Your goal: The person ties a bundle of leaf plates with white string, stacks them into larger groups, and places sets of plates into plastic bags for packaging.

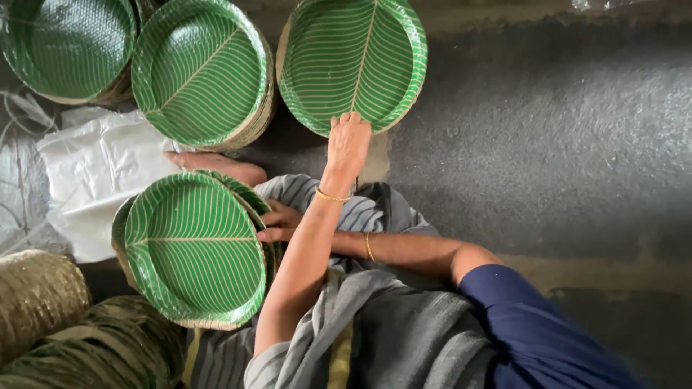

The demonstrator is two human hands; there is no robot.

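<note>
Your left hand [349, 144] rests open on the top-centre plate [353, 57]. Your right hand [277, 225] grips the lower-left stack [191, 245] by its edge only, so it may slide.

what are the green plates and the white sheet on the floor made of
Green plates: apparently pressed paper or board with a glossy green leaf-vein print; the stacked edges show tan, fibrous layers. White sheet: probably thin plastic or woven sacking, as it is crumpled with a slight sheen; which one cannot be told.
</note>
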